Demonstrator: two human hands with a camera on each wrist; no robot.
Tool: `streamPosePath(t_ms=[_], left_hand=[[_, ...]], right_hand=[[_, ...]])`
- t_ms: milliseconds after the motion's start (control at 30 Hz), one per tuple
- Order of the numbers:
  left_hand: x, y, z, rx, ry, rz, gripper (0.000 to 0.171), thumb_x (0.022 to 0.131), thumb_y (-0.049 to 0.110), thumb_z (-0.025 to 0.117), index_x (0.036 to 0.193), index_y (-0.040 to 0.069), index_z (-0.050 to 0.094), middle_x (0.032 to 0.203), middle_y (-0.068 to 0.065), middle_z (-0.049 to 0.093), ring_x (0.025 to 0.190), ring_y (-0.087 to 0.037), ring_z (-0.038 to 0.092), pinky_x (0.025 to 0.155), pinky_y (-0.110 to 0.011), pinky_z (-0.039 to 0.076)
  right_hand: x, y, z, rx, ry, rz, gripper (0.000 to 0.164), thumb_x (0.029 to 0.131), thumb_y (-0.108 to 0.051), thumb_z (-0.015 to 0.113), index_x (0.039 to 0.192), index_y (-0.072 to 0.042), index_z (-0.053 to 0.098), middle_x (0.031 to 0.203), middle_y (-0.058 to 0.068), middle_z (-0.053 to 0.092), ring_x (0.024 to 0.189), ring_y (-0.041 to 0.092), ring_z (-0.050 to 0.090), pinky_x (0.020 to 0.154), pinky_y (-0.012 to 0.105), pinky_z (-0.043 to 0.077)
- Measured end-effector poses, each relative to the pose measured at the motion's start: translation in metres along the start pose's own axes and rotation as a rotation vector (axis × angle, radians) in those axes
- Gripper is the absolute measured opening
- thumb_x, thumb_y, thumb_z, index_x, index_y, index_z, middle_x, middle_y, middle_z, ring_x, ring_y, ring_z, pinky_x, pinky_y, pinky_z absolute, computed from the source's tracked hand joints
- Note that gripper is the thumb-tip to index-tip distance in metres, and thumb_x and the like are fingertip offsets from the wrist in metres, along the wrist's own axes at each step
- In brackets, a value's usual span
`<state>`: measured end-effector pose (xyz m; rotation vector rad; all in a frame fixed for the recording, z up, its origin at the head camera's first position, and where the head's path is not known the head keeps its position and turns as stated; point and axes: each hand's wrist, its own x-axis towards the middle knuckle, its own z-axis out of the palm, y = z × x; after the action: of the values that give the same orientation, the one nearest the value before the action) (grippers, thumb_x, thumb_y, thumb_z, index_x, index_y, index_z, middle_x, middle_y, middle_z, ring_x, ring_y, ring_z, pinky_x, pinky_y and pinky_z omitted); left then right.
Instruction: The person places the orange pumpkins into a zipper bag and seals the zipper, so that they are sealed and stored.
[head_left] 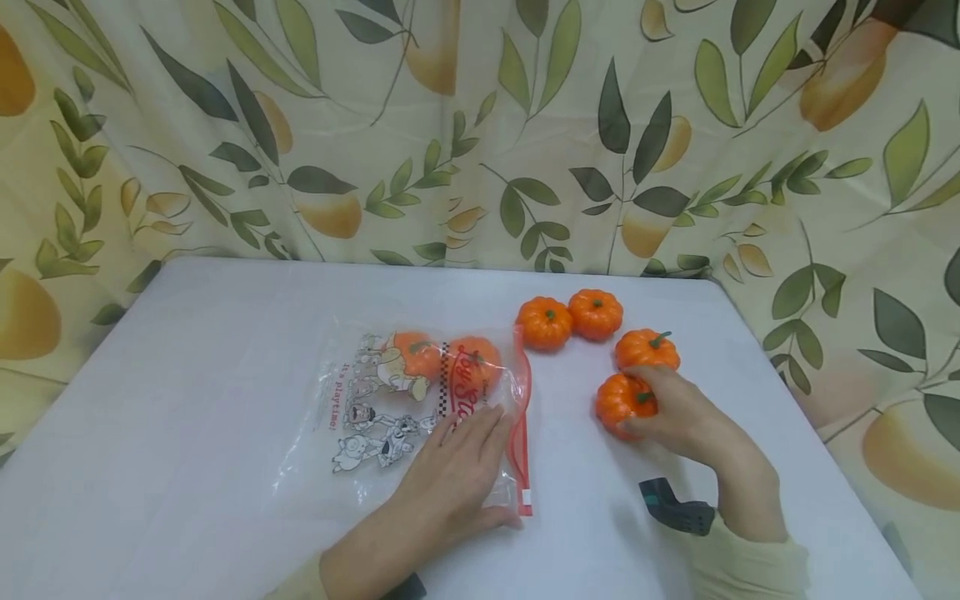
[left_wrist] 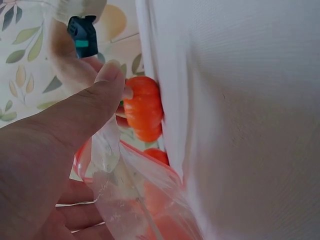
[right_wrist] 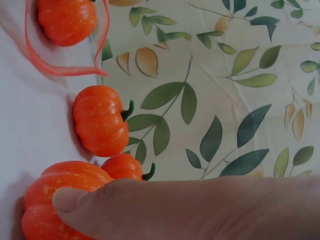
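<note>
A clear zip bag (head_left: pixel 300 467) with cartoon figures and a red zip edge lies flat, two small orange toy pumpkins (head_left: pixel 414 354) inside it. My left hand (head_left: pixel 457 475) rests on the bag near its zip side, fingers straight. In the left wrist view, the bag's red-edged mouth (left_wrist: pixel 150 160) gapes slightly beside those fingers. To the right of the bag, my right hand (head_left: pixel 686 417) grips a toy pumpkin (head_left: pixel 618 404) between thumb and fingers. Its thumb presses the pumpkin's side (right_wrist: pixel 40 220) in the right wrist view. Another toy pumpkin (head_left: pixel 645 350) sits just behind the gripped one.
Two more toy pumpkins (head_left: pixel 543 323) sit side by side behind the bag's right corner. Everything is on a white-covered table (head_left: pixel 187 375). A leaf-and-fruit patterned curtain (head_left: pixel 480 150) hangs behind it. A dark wrist device (head_left: pixel 678 508) shows beside the right wrist.
</note>
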<state>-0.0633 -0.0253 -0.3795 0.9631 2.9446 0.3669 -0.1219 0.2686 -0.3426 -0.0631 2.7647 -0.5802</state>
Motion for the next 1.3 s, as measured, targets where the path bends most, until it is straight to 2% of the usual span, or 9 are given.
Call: streamPosePath(t_ms=[200,433,567,700,867,1167,1300], left_hand=[[-0.002,0.000,0.000,0.015,-0.001,0.005,0.106,0.076,0.063,0.074,0.155,0.011,0.028,0.157,-0.007,0.039,0.145,-0.025,0.039,0.118,-0.053,0.032],[-0.001,0.001,-0.001,0.010,0.001,0.010,0.105,0.076,0.063,0.074,0.155,0.011,0.028,0.157,-0.007,0.040,0.145,-0.025,0.039,0.118,-0.054,0.032],[0.000,0.001,-0.001,0.014,-0.027,-0.004,0.104,0.076,0.064,0.073,0.155,0.012,0.029,0.158,-0.006,0.039,0.145,-0.024,0.038,0.118,-0.053,0.032],[0.000,0.002,-0.002,0.028,-0.014,0.002,0.104,0.076,0.065,0.073,0.154,0.011,0.030,0.157,-0.006,0.039,0.145,-0.024,0.039,0.118,-0.053,0.033],[0.000,0.001,-0.002,0.029,0.017,0.018,0.106,0.076,0.065,0.073,0.155,0.010,0.029,0.156,-0.008,0.041,0.144,-0.025,0.041,0.118,-0.053,0.033],[-0.001,0.001,-0.003,0.042,0.021,0.029,0.106,0.076,0.067,0.071,0.155,0.010,0.029,0.157,-0.008,0.040,0.143,-0.026,0.041,0.118,-0.054,0.032],[-0.001,0.001,-0.003,0.020,-0.003,0.020,0.105,0.076,0.067,0.072,0.155,0.011,0.030,0.158,-0.007,0.039,0.145,-0.025,0.040,0.118,-0.055,0.032]], right_hand=[[0.001,-0.002,0.001,0.009,0.000,-0.002,0.077,0.083,-0.021,0.078,0.147,0.001,0.040,0.145,0.029,0.044,0.128,0.048,0.042,0.102,0.069,0.040],[0.002,-0.010,0.002,0.055,0.079,-0.087,0.075,0.085,-0.019,0.077,0.147,0.000,0.040,0.147,0.025,0.045,0.131,0.046,0.041,0.103,0.067,0.041],[0.002,-0.017,0.005,0.081,0.096,-0.133,0.070,0.086,-0.019,0.076,0.145,-0.002,0.043,0.145,0.023,0.047,0.131,0.044,0.041,0.103,0.067,0.041],[0.004,-0.024,0.008,0.096,0.108,-0.162,0.068,0.086,-0.019,0.076,0.145,-0.004,0.045,0.144,0.020,0.049,0.130,0.041,0.045,0.102,0.065,0.044],[0.009,-0.030,0.017,0.102,0.131,-0.199,0.068,0.085,-0.018,0.078,0.144,-0.005,0.046,0.142,0.017,0.052,0.128,0.038,0.049,0.100,0.062,0.048],[0.021,-0.043,0.036,0.154,0.142,-0.240,0.073,0.084,-0.021,0.079,0.147,-0.010,0.043,0.146,0.011,0.050,0.134,0.033,0.046,0.106,0.059,0.045],[0.024,-0.049,0.042,0.179,0.134,-0.253,0.076,0.083,-0.021,0.080,0.148,-0.010,0.042,0.148,0.012,0.049,0.135,0.034,0.046,0.107,0.058,0.045]])
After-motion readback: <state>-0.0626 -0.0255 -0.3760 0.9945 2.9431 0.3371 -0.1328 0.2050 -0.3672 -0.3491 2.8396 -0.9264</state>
